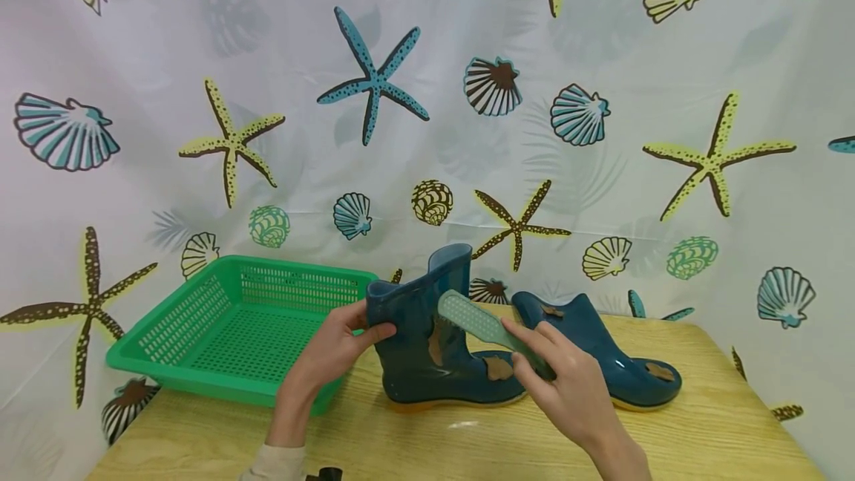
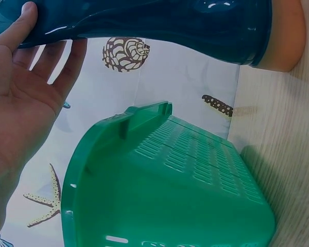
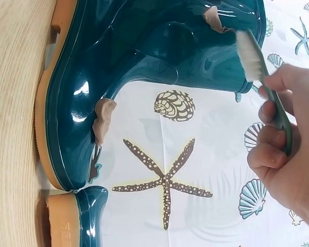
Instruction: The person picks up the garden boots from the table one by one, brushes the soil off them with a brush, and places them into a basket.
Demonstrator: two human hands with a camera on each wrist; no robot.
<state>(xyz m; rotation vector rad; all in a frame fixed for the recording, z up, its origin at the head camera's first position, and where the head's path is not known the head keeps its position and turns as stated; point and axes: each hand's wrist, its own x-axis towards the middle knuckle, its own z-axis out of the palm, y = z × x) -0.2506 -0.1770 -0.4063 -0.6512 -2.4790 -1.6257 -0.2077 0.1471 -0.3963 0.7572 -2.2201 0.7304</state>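
Note:
A dark blue rain boot (image 1: 414, 362) stands upright on the wooden table, with brown mud-like patches on its shaft and toe. My left hand (image 1: 341, 347) grips the back of its top edge, thumb outside and fingers behind, as the left wrist view (image 2: 20, 92) also shows. In my right hand (image 1: 568, 384) is a pale green scrub brush (image 1: 477, 321), held by its handle. The right wrist view shows the brush's white bristles (image 3: 249, 56) facing the shaft, close to a brown patch (image 3: 213, 19); whether they touch cannot be told.
A second blue boot (image 1: 588, 340) with brown patches stands to the right on the table (image 1: 721, 392). At the left is a green plastic basket (image 1: 167, 384) with slotted walls. A curtain (image 1: 427, 169) printed with shells and starfish hangs behind.

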